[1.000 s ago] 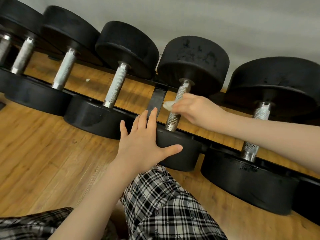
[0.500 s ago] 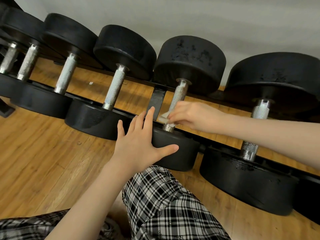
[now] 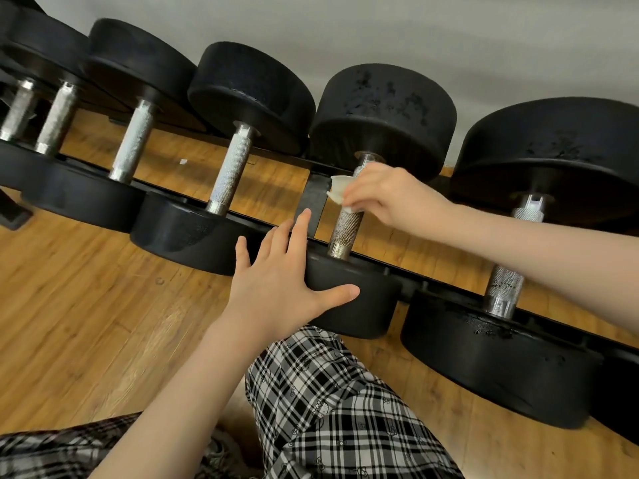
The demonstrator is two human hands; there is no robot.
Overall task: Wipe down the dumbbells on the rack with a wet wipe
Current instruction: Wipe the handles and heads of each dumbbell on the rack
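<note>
- A person's right hand (image 3: pixel 390 195) pinches a crumpled white wet wipe (image 3: pixel 340 190) around the knurled steel handle (image 3: pixel 349 221) of a black rubber dumbbell on the low black rack (image 3: pixel 408 271).
- The left hand (image 3: pixel 276 288), fingers (image 3: pixel 301 223) spread flat, braces the near weight head (image 3: pixel 359 302).
- Risk: the small wipe, seemingly bunched, could slip off mid-stroke.
- No containers visible.

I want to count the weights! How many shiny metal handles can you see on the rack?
6. From the left: two close together, one, one, one being wiped, one far right. More may be hidden beyond the frame.
</note>
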